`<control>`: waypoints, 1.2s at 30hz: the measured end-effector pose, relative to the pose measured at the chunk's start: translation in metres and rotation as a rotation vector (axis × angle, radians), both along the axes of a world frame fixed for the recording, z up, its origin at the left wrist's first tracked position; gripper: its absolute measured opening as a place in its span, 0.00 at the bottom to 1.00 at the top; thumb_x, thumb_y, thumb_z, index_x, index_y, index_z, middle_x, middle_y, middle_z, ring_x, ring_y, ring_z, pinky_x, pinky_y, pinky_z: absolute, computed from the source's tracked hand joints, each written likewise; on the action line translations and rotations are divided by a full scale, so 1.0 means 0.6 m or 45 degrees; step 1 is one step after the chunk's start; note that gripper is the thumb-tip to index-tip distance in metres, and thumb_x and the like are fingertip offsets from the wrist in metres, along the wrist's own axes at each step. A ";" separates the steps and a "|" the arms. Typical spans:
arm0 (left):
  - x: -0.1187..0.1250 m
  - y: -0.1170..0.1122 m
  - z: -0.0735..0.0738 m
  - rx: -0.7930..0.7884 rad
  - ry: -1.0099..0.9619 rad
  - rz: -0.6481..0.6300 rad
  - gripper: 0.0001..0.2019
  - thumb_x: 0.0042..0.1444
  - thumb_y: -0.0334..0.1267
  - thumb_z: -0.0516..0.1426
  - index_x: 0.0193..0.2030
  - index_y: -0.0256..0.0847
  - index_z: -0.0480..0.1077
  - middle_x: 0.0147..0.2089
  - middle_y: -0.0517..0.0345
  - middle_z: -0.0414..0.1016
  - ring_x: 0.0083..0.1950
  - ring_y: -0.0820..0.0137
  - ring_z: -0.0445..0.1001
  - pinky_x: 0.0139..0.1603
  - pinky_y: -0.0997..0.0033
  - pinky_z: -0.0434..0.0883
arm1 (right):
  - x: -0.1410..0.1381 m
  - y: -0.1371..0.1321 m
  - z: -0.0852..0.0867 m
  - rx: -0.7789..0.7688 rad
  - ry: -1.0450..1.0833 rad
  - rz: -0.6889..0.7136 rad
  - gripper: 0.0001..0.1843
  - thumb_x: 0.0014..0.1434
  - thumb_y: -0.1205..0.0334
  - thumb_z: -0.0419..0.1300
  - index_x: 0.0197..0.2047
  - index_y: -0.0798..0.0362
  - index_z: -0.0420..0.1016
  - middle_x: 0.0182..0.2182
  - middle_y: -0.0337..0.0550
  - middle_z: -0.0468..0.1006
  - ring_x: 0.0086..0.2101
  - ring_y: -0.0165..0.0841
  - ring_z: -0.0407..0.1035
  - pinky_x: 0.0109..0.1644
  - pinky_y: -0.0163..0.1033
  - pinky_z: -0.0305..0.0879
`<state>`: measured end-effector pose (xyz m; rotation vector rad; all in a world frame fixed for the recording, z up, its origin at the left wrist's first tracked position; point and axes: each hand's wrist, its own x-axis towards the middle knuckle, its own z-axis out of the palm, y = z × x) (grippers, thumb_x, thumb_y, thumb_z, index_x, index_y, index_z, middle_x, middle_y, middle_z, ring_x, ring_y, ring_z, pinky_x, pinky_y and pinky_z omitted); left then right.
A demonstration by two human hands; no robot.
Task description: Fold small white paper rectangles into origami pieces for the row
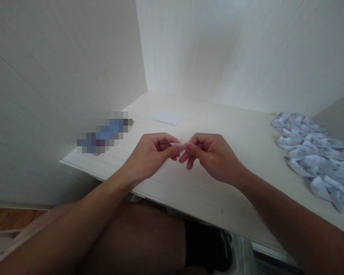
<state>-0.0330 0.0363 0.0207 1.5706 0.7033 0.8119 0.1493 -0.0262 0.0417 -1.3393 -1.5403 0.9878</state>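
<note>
Between my fingertips, above the middle of the table, is a small folded piece of white paper (176,144). My left hand (153,154) pinches it from the left with thumb and forefinger. From the right, the thumb and forefinger of my right hand (210,154) close on its other end, and the lower fingers hang loosely curled. Most of the paper is hidden behind the fingers, so its full shape does not show. Beyond my hands, flat sheets of white paper (166,118) lie on the table.
Many folded white paper pieces (315,152) are heaped along the right side of the pale table (232,198). A blurred-out bluish item (104,133) lies at the left edge. Pale panels (218,49) enclose the back and left. My legs are below the front edge.
</note>
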 end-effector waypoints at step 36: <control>0.013 0.008 -0.023 -0.515 -0.548 0.052 0.12 0.49 0.37 0.74 0.42 0.40 0.84 0.39 0.54 0.85 0.38 0.70 0.80 0.45 0.67 0.77 | 0.009 0.018 -0.024 -0.050 0.347 -0.120 0.15 0.57 0.49 0.72 0.36 0.53 0.83 0.29 0.41 0.81 0.29 0.29 0.72 0.29 0.34 0.67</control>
